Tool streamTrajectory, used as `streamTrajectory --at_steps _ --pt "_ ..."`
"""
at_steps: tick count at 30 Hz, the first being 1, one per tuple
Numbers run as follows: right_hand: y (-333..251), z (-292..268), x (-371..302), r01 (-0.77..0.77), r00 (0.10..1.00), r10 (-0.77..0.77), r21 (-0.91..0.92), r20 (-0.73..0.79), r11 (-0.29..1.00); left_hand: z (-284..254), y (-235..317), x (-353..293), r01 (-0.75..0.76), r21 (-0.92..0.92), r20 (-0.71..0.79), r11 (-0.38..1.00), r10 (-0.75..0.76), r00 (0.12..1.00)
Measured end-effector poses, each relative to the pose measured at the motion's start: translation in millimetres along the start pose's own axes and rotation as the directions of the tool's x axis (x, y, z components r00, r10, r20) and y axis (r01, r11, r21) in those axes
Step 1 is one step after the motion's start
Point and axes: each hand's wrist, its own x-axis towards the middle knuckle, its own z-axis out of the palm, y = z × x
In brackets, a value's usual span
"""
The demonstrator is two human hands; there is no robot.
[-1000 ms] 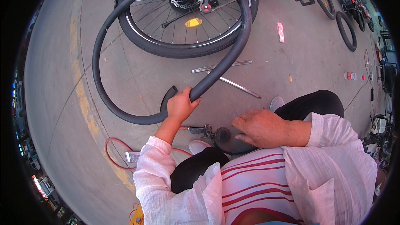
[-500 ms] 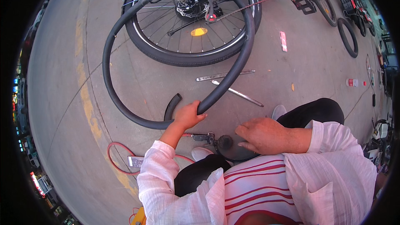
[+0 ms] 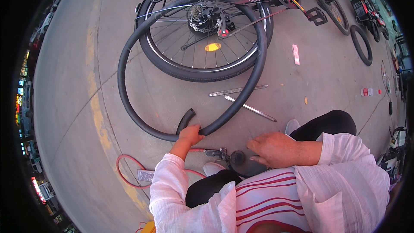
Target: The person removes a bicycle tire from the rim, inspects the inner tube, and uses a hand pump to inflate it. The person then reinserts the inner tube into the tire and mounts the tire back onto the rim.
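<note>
My left hand [image 3: 189, 135] is closed around a puffed-out black inner tube [image 3: 125, 87] near its lowest part. A short, curved black tube end [image 3: 185, 120] sticks up just behind that hand. The loop's far part lies across the rear wheel [image 3: 181, 67] of a bicycle on its side. My right hand [image 3: 276, 149] has its fingers curled, close in front of my body, above a dark rounded thing that I cannot make out. What those fingers hold, if anything, is hidden. Left of it lies a tyre inflator [image 3: 236, 158] with a round gauge.
Two metal tyre levers [image 3: 252, 108] lie crossed beyond my feet. A red hose [image 3: 125, 157] loops round a phone [image 3: 145, 175] at the left. On the right are a small bottle [image 3: 366, 92], a pink-and-white packet [image 3: 295, 55] and a loose black tyre [image 3: 361, 45].
The whole view has shifted, so the scene sits lower. My left hand has brought the right part of the inner tube nearer to me and slightly left. My right hand looks unchanged.
</note>
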Motion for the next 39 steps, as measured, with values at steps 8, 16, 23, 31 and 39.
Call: streamTrajectory --at_steps 8,16,23,31,39 --pt "5 10 -3 0.031 0.998 -0.031 0.007 -0.054 0.999 -2 -18 -7 0.064 0.071 0.053 0.995 -0.068 0.996" --pt "9 19 -4 0.069 0.993 -0.068 0.004 -0.094 0.998 3 -16 -7 0.038 0.066 0.053 0.997 -0.041 0.998" --pt "8 20 -5 0.075 0.994 -0.078 -0.046 -0.072 0.996 7 -18 -6 -0.009 0.090 0.056 0.996 0.004 0.998" --pt "7 19 -5 0.072 0.995 -0.076 -0.059 -0.060 0.996 10 -20 -4 0.006 0.077 0.060 0.997 -0.010 0.998" --pt "6 15 -6 0.066 0.997 -0.067 -0.037 -0.048 0.997 3 -12 -6 0.018 0.048 0.058 0.999 -0.021 0.998"
